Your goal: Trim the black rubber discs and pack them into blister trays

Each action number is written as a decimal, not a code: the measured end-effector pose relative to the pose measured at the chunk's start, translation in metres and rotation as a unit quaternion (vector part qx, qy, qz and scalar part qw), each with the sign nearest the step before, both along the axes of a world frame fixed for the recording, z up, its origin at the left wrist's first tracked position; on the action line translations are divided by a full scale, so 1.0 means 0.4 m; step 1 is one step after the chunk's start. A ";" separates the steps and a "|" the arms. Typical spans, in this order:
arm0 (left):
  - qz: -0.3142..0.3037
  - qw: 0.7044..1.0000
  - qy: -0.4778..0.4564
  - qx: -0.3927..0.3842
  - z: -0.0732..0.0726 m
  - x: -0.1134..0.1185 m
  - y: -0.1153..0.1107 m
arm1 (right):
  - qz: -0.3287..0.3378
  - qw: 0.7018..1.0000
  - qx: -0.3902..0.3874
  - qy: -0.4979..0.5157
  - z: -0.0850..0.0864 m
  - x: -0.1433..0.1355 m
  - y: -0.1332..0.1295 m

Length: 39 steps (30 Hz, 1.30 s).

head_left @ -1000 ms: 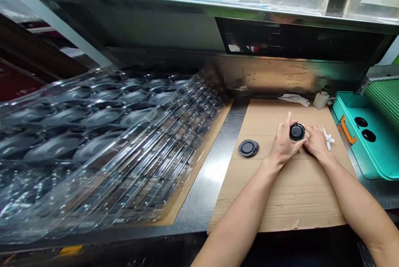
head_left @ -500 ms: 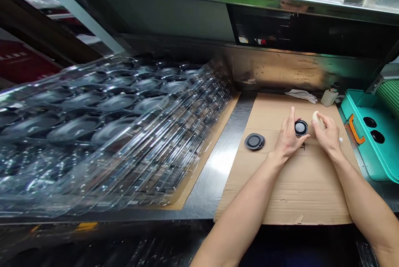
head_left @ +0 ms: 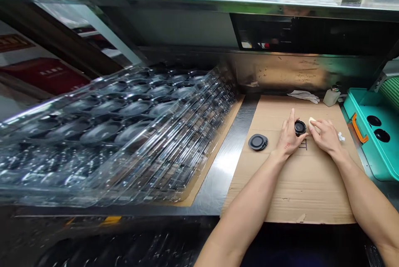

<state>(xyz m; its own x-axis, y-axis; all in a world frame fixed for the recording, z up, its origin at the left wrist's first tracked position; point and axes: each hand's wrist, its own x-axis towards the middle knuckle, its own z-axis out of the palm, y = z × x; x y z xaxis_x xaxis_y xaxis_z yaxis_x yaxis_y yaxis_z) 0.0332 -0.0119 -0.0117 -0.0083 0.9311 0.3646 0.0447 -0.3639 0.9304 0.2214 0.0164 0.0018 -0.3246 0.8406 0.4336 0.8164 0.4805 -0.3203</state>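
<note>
My left hand (head_left: pixel 287 136) grips a small round black plastic case (head_left: pixel 300 127) by its edge, with the index finger pointing up. Just to its right, my right hand (head_left: pixel 324 135) pinches a small cream-coloured pad (head_left: pixel 311 121), perhaps a sponge, close to the case's rim. I cannot tell whether the pad touches the case. Left of my hands, a round dark grey part (head_left: pixel 258 142) like a lid lies on the cardboard sheet (head_left: pixel 280 188). A small crumpled white piece (head_left: pixel 341 136) is beside my right wrist.
Stacked clear trays (head_left: pixel 162 134) full of round black parts fill the left side. At the right stands a teal bin (head_left: pixel 361 101) with an orange handle and two black round pieces (head_left: pixel 382 135). A white glove (head_left: pixel 304 96) and a small bottle (head_left: pixel 331 95) sit at the back.
My right hand has turned and moved left, bringing the pad closer to the case. The case has tilted slightly in my left hand. The whole view has shifted a little.
</note>
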 end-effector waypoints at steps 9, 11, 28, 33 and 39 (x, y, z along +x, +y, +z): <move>0.045 0.999 -0.023 -0.014 0.050 0.020 -0.048 | -0.009 0.997 -0.025 -0.069 -0.078 -0.010 0.008; 0.038 0.998 0.043 -0.035 0.057 0.003 -0.078 | -0.005 0.998 -0.016 -0.054 -0.089 -0.006 0.018; 0.005 0.907 0.420 -0.018 0.057 -0.214 -0.285 | -0.003 0.999 -0.028 -0.037 -0.110 -0.016 0.039; 0.072 0.890 0.449 -0.033 0.096 -0.375 -0.193 | -0.001 0.999 -0.041 -0.029 -0.117 -0.016 0.033; -0.061 0.857 0.494 -0.133 0.094 -0.368 -0.070 | -0.014 0.996 -0.081 -0.024 -0.083 -0.038 0.030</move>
<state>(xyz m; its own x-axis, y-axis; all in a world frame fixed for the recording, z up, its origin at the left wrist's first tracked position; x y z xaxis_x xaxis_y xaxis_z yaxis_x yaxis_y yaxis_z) -0.1140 -0.0397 0.0258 0.2850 0.9546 -0.0871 0.8350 -0.2026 0.5117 0.2062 0.0284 -0.0315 -0.3163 0.9077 0.2757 0.8450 0.4016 -0.3530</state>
